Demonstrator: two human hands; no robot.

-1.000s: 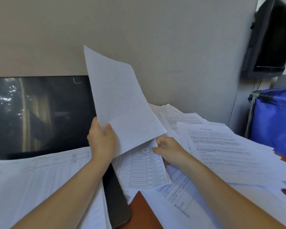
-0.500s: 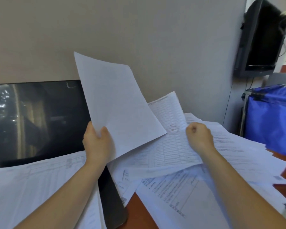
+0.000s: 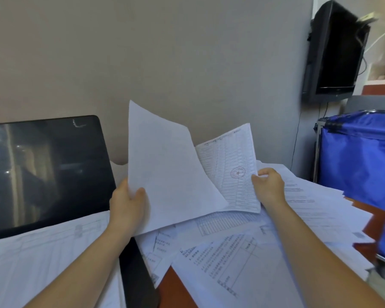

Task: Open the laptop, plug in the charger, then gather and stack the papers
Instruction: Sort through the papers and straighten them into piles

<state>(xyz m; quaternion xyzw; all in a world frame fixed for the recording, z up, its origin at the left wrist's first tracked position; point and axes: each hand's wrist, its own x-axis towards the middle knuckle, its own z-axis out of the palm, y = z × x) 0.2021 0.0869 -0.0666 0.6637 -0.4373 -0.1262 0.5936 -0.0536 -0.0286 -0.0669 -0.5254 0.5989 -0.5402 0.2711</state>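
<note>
My left hand (image 3: 126, 202) grips a blank white sheet (image 3: 167, 172) by its lower left edge and holds it upright above the desk. My right hand (image 3: 268, 185) pinches a printed table sheet with a red stamp (image 3: 233, 165), raised and tilted just behind the blank sheet. The open laptop (image 3: 47, 172) stands at the left with a dark screen; its base (image 3: 136, 274) is mostly buried under a large sheet (image 3: 49, 263). More printed papers (image 3: 242, 263) lie scattered over the brown desk (image 3: 171, 290). No charger is visible.
A plain wall rises right behind the desk. A black monitor (image 3: 336, 52) hangs on the wall at the upper right, a cable dangling below it. A blue fabric bin (image 3: 362, 174) on a metal frame stands beside the desk's right edge.
My right hand lifted the stamped sheet off the pile and swung it up beside the blank sheet. My left hand held its sheet steady. The view shifted to the right.
</note>
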